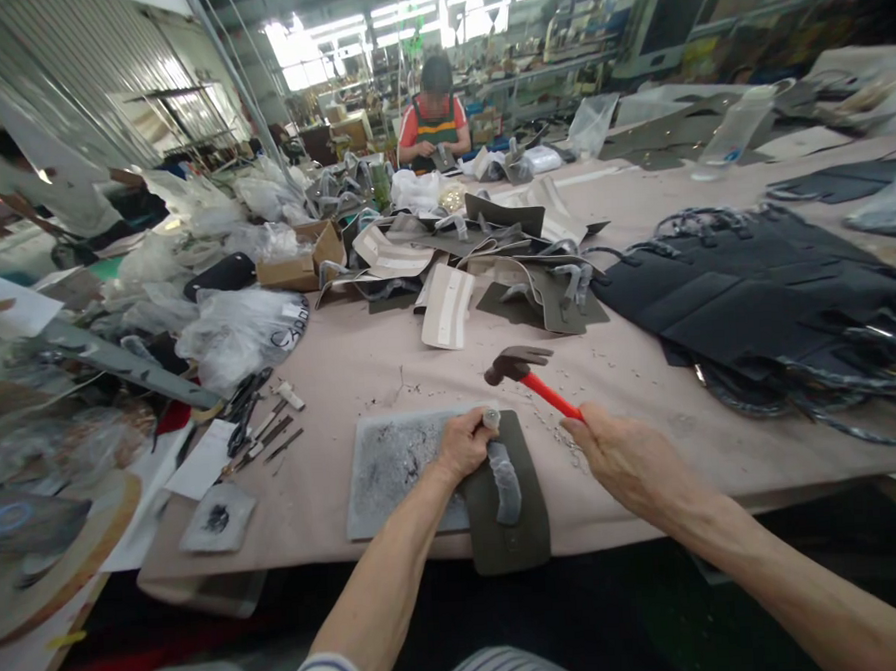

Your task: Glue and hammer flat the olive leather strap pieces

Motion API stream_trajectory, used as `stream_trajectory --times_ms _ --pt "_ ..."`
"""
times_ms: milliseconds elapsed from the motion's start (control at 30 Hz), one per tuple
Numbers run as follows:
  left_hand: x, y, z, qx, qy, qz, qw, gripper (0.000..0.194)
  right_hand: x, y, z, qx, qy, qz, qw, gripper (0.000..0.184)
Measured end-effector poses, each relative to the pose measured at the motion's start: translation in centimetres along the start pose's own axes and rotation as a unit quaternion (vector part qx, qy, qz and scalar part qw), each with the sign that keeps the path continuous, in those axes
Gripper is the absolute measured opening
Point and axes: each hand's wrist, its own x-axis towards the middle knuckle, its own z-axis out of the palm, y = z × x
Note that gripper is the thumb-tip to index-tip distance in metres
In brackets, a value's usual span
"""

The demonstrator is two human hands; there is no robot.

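My right hand (pixel 627 456) is closed around the red handle of a claw hammer (pixel 529 371), its dark head raised above the table. Pinched upright in my left hand (pixel 465 443) is a short metal punch (pixel 490 417), of which only the round top shows. The punch's tip is hidden by my fingers and stands over a dark olive leather piece (pixel 528 497). A handle wrapped in clear plastic (pixel 505 485) is fixed on that piece. Partly under the leather lies a worn grey slab (pixel 395 468).
Leather pieces with wrapped handles (pixel 446 296) are heaped ahead. Black bags (pixel 747 300) are stacked at the right. Scissors (pixel 246 411), hand tools (pixel 269 430) and a small tray (pixel 217 518) lie at the left. A co-worker (pixel 437 126) sits across the table.
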Motion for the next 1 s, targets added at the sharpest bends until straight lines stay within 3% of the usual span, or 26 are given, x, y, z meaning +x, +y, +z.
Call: stream_trajectory --times_ms 67,133,267,400,533,600,667,700,767,833,900,1000 --pt "0.0 0.2 0.0 -0.009 0.001 -0.010 1.000 0.010 -0.1 -0.5 -0.1 0.013 0.006 0.004 1.000 0.032" --pt "0.0 0.5 -0.1 -0.013 0.001 -0.021 1.000 0.009 -0.1 -0.6 0.0 0.012 -0.028 -0.017 0.999 0.029" --pt "0.0 0.7 -0.2 -0.004 0.004 -0.011 1.000 0.010 0.4 1.0 0.8 0.034 -0.058 -0.019 0.998 0.032" --pt "-0.1 0.3 -0.1 -0.008 -0.001 0.015 1.000 0.011 1.5 3.7 3.6 0.089 -0.066 0.057 0.992 0.037" --pt "0.0 -0.1 0.0 -0.016 0.006 0.009 1.000 0.010 1.6 4.7 7.0 0.018 -0.097 0.121 0.988 0.037" --pt "-0.1 -0.2 0.0 -0.017 0.010 0.003 1.000 0.009 1.1 3.7 7.8 -0.026 -0.023 0.076 0.996 0.035" --pt "-0.1 -0.3 -0.1 -0.019 0.013 -0.001 1.000 0.009 0.5 1.8 7.9 -0.029 0.066 -0.050 0.996 0.043" --pt "-0.1 -0.4 -0.1 -0.023 0.016 -0.002 1.000 0.010 0.2 0.6 7.7 -0.019 0.079 -0.136 0.987 0.050" --pt "0.0 -0.4 0.1 -0.041 0.023 -0.013 0.999 0.012 -0.3 -1.8 7.2 -0.002 0.036 -0.301 0.953 0.053" --pt "0.3 -0.3 0.3 -0.078 0.047 -0.037 0.995 0.014 -0.6 -4.0 6.7 -0.016 -0.032 -0.398 0.917 0.041" --pt "0.8 0.0 0.5 -0.130 0.089 -0.070 0.985 0.016 -0.7 -5.5 6.5 -0.047 -0.049 -0.411 0.909 0.026" --pt "1.8 1.8 -0.2 -0.213 0.171 -0.099 0.957 0.022 -0.5 -6.8 6.0 -0.104 0.001 -0.343 0.933 0.020"
